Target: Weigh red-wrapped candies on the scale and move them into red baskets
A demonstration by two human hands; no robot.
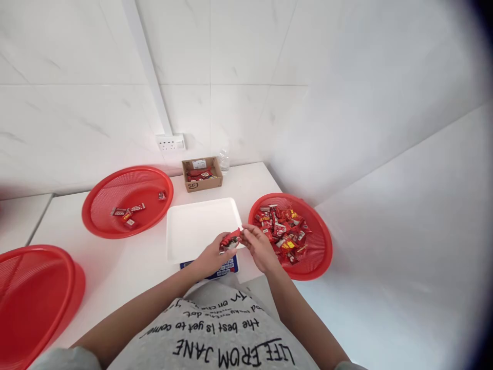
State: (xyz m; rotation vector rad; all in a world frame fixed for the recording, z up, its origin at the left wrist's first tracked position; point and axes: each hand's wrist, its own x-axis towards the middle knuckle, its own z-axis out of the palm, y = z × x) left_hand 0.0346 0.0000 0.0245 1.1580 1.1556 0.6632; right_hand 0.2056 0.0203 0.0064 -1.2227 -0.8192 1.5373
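My left hand (214,257) is closed around a red snack packet (230,240), held above the front right of the white scale tray (181,234). At the packet's right end, the fingers of my right hand (260,248) are pinched on its edge. Beneath my left hand shows the scale's blue keypad (227,268), partly covered by the hand and wrist. Just right of my right hand stands a red mesh basket (321,252) with many small red wrapped packets (283,228) heaped in it.
A second red basket (90,213) at the back left holds several small packets (129,211). Another red basket (42,308) is cut off at the left edge. Against the wall stand a cardboard box (204,184) with red packets and a clear plastic bottle (224,161). A socket (170,142) is above.
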